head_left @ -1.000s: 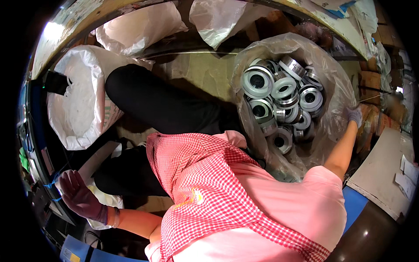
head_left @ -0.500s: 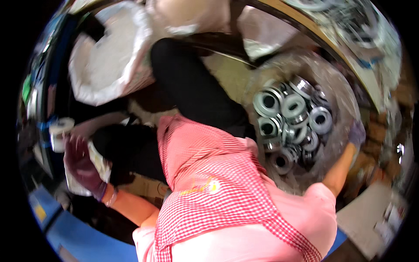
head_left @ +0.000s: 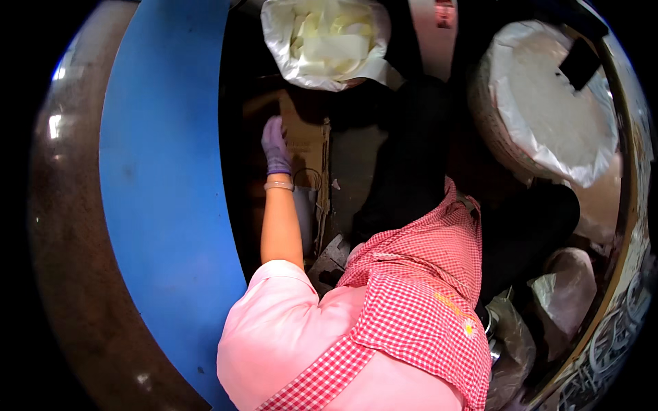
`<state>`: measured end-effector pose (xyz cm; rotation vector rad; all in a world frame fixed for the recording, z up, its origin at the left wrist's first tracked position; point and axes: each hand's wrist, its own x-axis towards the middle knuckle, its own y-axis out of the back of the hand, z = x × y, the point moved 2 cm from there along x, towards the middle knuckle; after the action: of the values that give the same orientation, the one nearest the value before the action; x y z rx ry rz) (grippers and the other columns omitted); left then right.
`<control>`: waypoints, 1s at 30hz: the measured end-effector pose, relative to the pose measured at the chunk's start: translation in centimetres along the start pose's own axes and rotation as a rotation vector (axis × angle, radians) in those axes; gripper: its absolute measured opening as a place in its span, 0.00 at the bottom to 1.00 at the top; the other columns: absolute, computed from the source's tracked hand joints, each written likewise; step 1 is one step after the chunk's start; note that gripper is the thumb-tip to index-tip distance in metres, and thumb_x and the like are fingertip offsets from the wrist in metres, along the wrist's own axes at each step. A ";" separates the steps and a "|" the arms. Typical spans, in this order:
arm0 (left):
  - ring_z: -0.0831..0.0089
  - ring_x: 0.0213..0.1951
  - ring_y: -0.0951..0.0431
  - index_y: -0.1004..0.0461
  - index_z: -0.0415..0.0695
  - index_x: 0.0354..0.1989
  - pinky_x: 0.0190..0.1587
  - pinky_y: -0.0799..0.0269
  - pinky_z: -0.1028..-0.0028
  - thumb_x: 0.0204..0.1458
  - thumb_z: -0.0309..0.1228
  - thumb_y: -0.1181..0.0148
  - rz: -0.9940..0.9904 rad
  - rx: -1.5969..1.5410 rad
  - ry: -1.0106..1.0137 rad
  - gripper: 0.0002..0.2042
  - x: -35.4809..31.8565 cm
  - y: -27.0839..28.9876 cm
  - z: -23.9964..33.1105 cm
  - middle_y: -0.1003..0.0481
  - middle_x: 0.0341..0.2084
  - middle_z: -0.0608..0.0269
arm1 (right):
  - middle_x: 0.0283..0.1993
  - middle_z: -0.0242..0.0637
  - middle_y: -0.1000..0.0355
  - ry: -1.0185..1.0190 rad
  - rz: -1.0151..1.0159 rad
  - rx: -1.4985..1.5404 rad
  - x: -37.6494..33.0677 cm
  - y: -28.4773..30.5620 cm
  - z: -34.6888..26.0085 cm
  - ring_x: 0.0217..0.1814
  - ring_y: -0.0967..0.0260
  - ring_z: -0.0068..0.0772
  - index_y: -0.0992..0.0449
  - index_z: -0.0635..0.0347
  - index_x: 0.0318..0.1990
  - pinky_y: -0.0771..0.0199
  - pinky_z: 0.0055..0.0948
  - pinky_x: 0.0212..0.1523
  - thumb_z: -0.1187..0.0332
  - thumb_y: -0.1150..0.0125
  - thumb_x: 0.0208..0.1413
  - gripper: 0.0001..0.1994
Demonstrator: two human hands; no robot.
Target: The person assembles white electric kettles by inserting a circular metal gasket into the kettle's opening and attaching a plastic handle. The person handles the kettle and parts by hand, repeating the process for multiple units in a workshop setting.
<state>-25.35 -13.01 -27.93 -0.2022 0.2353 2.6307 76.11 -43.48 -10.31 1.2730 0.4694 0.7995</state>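
Observation:
My left hand [head_left: 275, 145], in a purple glove, reaches forward in front of a cardboard box [head_left: 301, 130]. Its fingers look stretched out, and I see nothing in them. A grey bin or tube [head_left: 306, 212] with a thin wire loop stands just beside the wrist. My right hand is outside the picture. At the lower right, a clear plastic bag [head_left: 513, 356] shows beside my apron, mostly hidden by my body, with a bit of shiny metal in it.
A blue board [head_left: 164, 178] runs along the left. A white bag of pale pieces [head_left: 336, 48] stands ahead. On the right are a large lined sack [head_left: 548, 103], another plastic bag [head_left: 565, 288] and a table edge [head_left: 627, 274] with grey strips.
The view has swung left. My left hand has left the white spool and is now by the cardboard. My right hand, earlier at the bag of metal rings, has gone out of view.

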 end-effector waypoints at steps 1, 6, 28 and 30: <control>0.66 0.52 0.25 0.30 0.36 0.61 0.57 0.30 0.69 0.57 0.38 0.35 0.214 0.113 0.074 0.26 0.9 4.4 -4.1 0.24 0.52 0.59 | 0.62 0.49 0.28 0.167 -0.031 0.094 2.7 -0.7 -1.9 0.62 0.30 0.41 0.27 0.63 0.62 0.32 0.29 0.63 0.56 0.54 0.72 0.22; 0.43 0.71 0.46 0.54 0.55 0.75 0.65 0.39 0.41 0.39 0.51 0.25 0.145 1.381 0.234 0.55 -7.3 12.6 -12.5 0.51 0.73 0.49 | 0.66 0.49 0.32 0.383 -0.367 0.578 4.3 9.5 -32.9 0.69 0.37 0.44 0.30 0.64 0.65 0.40 0.34 0.69 0.62 0.49 0.70 0.21; 0.53 0.66 0.34 0.42 0.37 0.69 0.68 0.38 0.55 0.51 0.38 0.28 -0.437 0.254 -1.318 0.40 -24.0 -3.6 14.8 0.35 0.65 0.44 | 0.52 0.45 0.21 1.044 -1.264 1.277 -8.8 18.3 -66.0 0.54 0.23 0.35 0.27 0.66 0.58 0.23 0.32 0.52 0.69 0.37 0.59 0.20; 0.57 0.64 0.30 0.43 0.33 0.69 0.66 0.37 0.59 0.56 0.58 0.40 -0.278 -0.214 -0.612 0.44 -22.8 -4.6 15.9 0.32 0.63 0.46 | 0.53 0.46 0.22 1.331 -0.968 1.452 -5.6 16.1 -63.3 0.57 0.24 0.34 0.32 0.64 0.65 0.25 0.32 0.56 0.71 0.36 0.58 0.26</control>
<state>-4.93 -16.23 -8.80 0.4653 -0.2638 2.3055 23.17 -4.76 -11.59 1.2461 2.8494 0.2235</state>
